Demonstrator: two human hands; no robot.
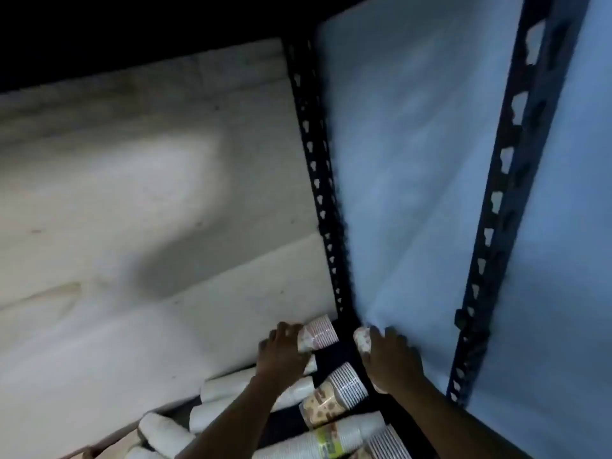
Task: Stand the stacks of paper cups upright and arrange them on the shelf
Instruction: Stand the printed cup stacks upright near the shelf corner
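So both hands are in the far right corner of the shelf [344, 356], right by the dark perforated upright post [318, 193]. The left hand [284, 356] has its fingers [281, 331] curled around the near end of a brown-patterned cup stack [318, 332]. That stack is tilted, long axis running from the hand up and to the right, ribbed rims pointing toward the post. The right hand [390, 359] is wrapped around a second patterned stack [362, 341]; only its rounded far end pokes out past the fingers, so I can't tell how long it is or exactly how it leans.

The part that matters, I'd say: the left-hand stack needs its rim end swung up or down around the hand's grip to get vertical, and there's little room between it and the post.

Nearer the camera there's a pile of stacks still lying down: a patterned ribbed stack [334, 399] between the forearms, plain white stacks [228, 385] to the left, and one white stack with a yellow label [331, 435]. Smooth paper, tapered tubes, looks like shiny plastic sleeves on them. Picture's blurry, so take details lightly.
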